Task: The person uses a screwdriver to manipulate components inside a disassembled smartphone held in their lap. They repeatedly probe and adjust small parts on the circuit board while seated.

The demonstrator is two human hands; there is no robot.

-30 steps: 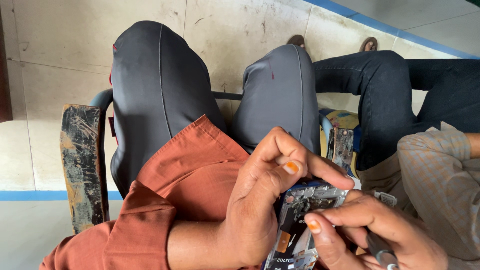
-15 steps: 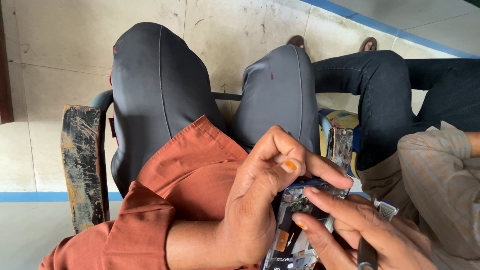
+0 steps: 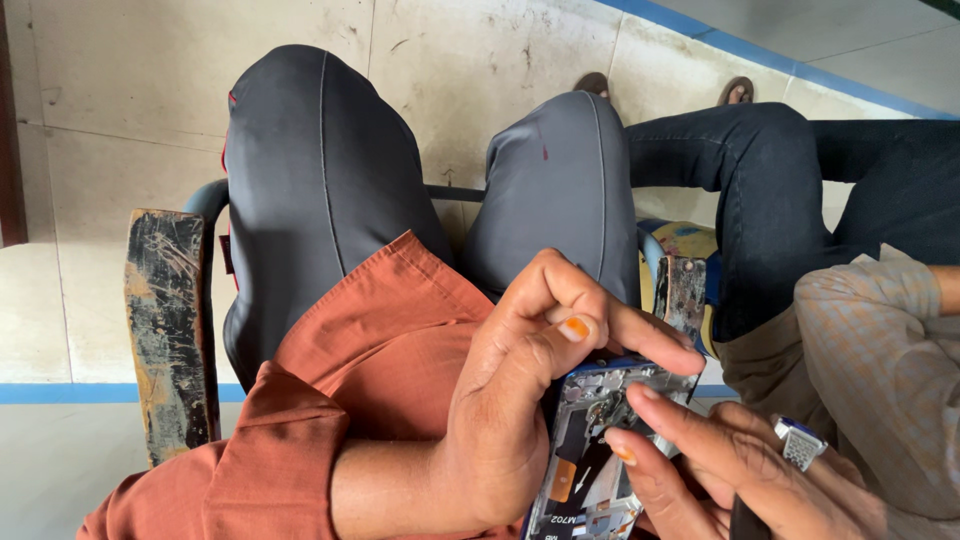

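small black label (image 3: 562,519), opened phone (image 3: 590,450)

The opened phone (image 3: 590,455) runs off the bottom edge, its left side covered by the left hand (image 3: 520,400). The right hand (image 3: 730,465) is cut off at the lower right, its palm hidden. The phone's small inner parts are too fine to tell.

One head camera looks steeply down, close over the hands (image 3: 560,400) at 5 o'clock, knees (image 3: 320,190) at 12, floor (image 3: 470,50) beyond.
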